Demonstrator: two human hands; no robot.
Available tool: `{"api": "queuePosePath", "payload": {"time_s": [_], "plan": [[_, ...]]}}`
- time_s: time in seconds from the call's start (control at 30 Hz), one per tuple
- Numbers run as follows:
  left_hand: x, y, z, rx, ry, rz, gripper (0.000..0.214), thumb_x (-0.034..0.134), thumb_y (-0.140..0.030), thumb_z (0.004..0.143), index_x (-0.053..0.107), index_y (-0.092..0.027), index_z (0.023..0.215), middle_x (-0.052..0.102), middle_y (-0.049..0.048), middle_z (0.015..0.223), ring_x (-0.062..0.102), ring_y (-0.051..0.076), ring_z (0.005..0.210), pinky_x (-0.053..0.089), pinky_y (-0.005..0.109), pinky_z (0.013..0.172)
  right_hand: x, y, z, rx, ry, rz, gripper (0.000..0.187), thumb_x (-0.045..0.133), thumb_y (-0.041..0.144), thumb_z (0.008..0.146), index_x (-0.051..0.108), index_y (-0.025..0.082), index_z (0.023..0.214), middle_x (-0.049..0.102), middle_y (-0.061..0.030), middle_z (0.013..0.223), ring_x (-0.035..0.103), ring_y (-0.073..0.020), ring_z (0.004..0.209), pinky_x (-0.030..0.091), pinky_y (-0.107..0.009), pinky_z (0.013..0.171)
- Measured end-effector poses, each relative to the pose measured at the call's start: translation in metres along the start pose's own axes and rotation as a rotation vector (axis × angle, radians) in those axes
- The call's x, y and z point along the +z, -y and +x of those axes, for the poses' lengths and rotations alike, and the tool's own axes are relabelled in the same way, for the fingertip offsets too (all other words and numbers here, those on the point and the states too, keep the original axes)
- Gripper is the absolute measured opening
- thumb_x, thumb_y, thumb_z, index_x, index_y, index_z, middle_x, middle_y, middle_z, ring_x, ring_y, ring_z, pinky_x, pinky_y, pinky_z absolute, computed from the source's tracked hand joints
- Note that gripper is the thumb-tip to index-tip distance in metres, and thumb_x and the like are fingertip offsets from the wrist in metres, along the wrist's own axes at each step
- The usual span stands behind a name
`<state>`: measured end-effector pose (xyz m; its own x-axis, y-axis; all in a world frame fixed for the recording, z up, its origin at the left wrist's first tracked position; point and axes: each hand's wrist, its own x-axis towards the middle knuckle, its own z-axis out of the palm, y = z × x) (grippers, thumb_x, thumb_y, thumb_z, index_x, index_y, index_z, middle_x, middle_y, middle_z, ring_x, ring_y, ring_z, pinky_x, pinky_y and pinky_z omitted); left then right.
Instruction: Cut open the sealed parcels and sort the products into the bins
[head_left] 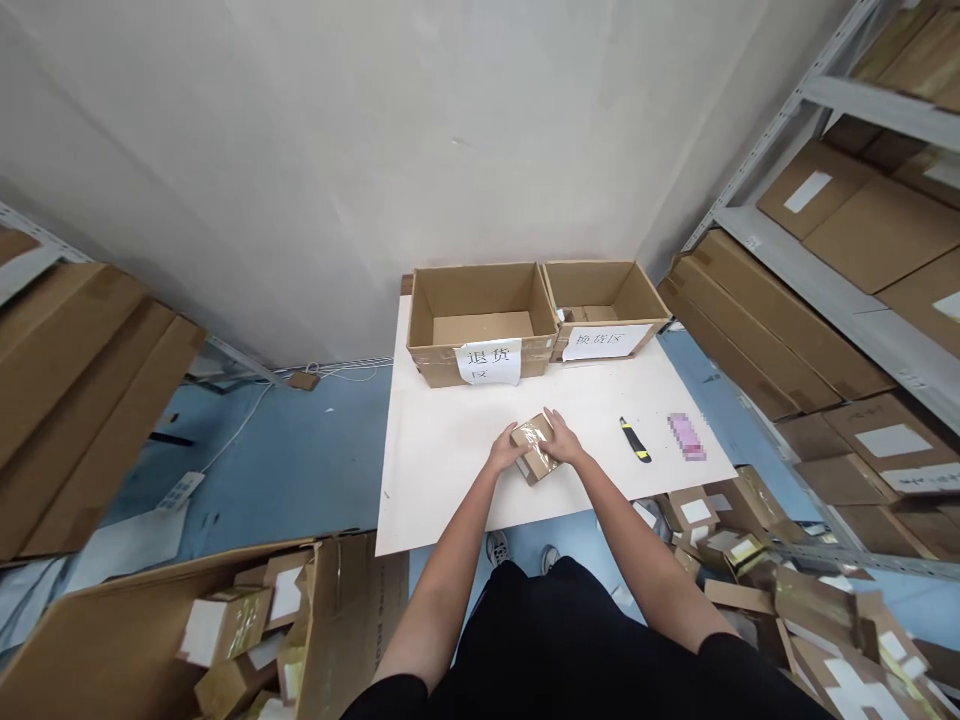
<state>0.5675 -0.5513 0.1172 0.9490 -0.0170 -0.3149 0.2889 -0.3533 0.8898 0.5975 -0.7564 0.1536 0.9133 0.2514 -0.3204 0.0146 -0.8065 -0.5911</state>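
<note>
A small brown cardboard box (537,447) with shiny clear tape across it is held between my two hands over the white table (442,450). My left hand (507,449) is closed on its left side. On the opposite side, my right hand (561,438) grips the box, with the thumb toward its front face. The underside of the box is hidden. To the right of my hands lies a black and yellow utility knife (635,440). A pink blurred item (687,437) rests farther right on the tabletop.
Two open cartons with handwritten paper labels, a left carton (442,372) and a right carton (651,335), stand at the table's back. A large carton (135,620) of small boxes is at lower left. Boxes (802,610) are piled at lower right. Shelving (810,270) lines the right.
</note>
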Motion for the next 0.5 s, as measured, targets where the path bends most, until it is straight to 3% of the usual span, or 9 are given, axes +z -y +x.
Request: {"api": "queuePosePath", "payload": {"time_s": [0.1, 0.17, 0.33, 0.5], "plan": [[-0.002, -0.003, 0.007, -0.031, -0.012, -0.017, 0.059, 0.087, -0.029, 0.074, 0.071, -0.021, 0.13, 0.077, 0.0086, 0.127, 0.072, 0.027, 0.118, 0.057, 0.041, 0.105, -0.016, 0.008, 0.013, 0.029, 0.087, -0.025, 0.094, 0.073, 0.02, 0.084, 0.034, 0.026, 0.169, 0.053, -0.0134, 0.159, 0.059, -0.0292, 0.138, 0.047, -0.038, 0.113], [-0.002, -0.008, 0.012, 0.021, -0.034, -0.029, 0.055, 0.086, -0.023, 0.074, 0.073, -0.022, 0.128, 0.077, 0.0076, 0.126, 0.073, 0.025, 0.113, 0.059, 0.04, 0.102, -0.023, 0.009, 0.015, -0.002, 0.073, -0.033, 0.093, 0.074, 0.017, 0.083, 0.036, 0.027, 0.168, 0.062, -0.0116, 0.148, 0.064, -0.0276, 0.13, 0.049, -0.036, 0.11], [0.017, -0.002, 0.007, 0.195, -0.084, -0.046, 0.048, 0.082, -0.015, 0.074, 0.077, -0.021, 0.121, 0.061, 0.0133, 0.15, 0.064, 0.028, 0.133, 0.061, 0.038, 0.099, -0.011, -0.017, -0.003, -0.06, -0.09, -0.053, 0.07, 0.066, 0.015, 0.092, 0.051, 0.027, 0.16, 0.061, -0.011, 0.14, 0.066, -0.0236, 0.123, 0.05, -0.033, 0.11], [0.05, 0.011, -0.01, 0.134, -0.008, 0.202, 0.046, 0.079, -0.016, 0.078, 0.075, -0.023, 0.123, 0.069, 0.012, 0.139, 0.067, 0.028, 0.129, 0.058, 0.045, 0.106, 0.013, -0.049, -0.017, 0.028, 0.046, -0.075, 0.063, 0.057, 0.007, 0.092, 0.06, 0.024, 0.152, 0.05, -0.013, 0.159, 0.062, -0.0239, 0.134, 0.05, -0.034, 0.113]]}}
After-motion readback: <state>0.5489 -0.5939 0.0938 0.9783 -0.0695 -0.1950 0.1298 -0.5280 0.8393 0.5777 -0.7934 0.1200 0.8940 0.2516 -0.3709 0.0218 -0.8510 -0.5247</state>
